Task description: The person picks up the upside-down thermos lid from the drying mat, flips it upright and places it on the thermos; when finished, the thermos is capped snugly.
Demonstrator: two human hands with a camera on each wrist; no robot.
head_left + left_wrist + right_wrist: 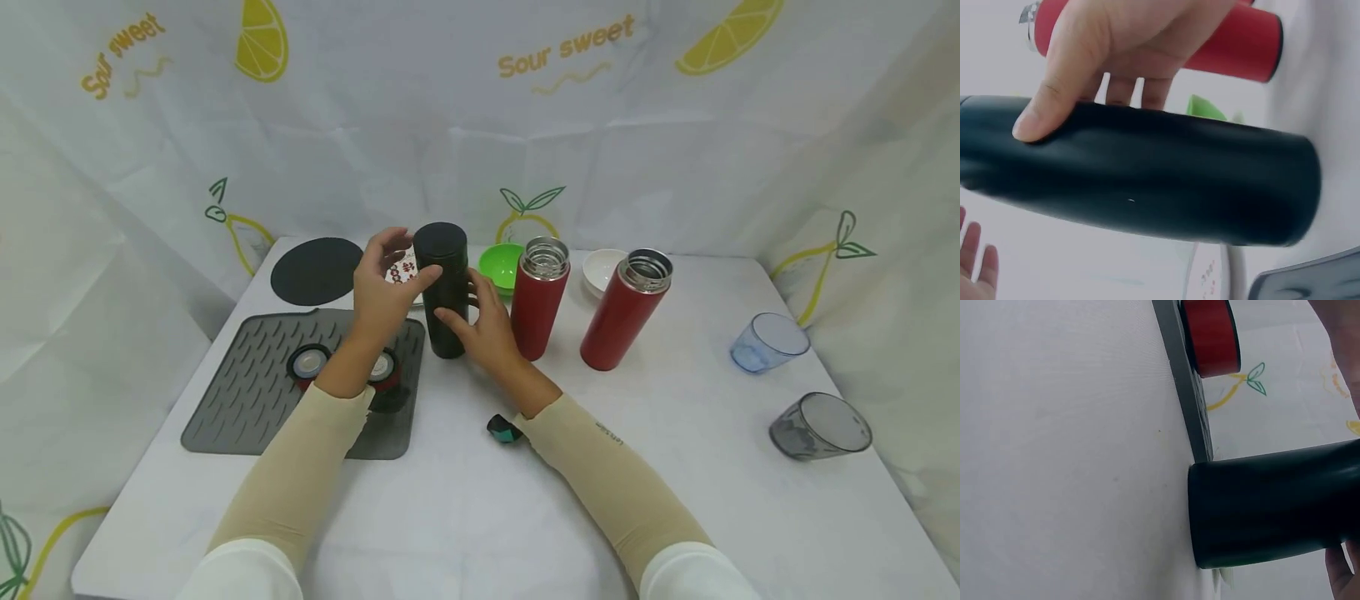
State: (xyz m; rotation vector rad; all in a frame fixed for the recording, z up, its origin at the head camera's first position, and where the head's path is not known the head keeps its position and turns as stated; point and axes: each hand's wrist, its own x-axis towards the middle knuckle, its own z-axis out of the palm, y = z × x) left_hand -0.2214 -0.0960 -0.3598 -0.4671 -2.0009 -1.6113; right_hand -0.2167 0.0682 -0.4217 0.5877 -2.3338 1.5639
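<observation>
A black thermos bottle (447, 304) with its lid on stands on the white table, base down. My right hand (486, 329) grips its side, thumb across the front and fingers round the back; the left wrist view shows this hold (1116, 47) closely. Around the lid end, my left hand (386, 279) has its fingers spread, and its thumb overlaps the bottle in the head view. In the left wrist view its fingertips (985, 265) are apart from the bottle. Just right of my right hand is an uncapped red thermos bottle (538, 312).
Another uncapped red bottle (618, 325) stands further right. Behind are a green bowl (501, 262) and white bowl (596, 271). A grey drying mat (247, 392) holds red-sided lids (310, 363). A black round mat (315, 271), blue glass (757, 346) and grey glass (806, 433) sit toward the sides.
</observation>
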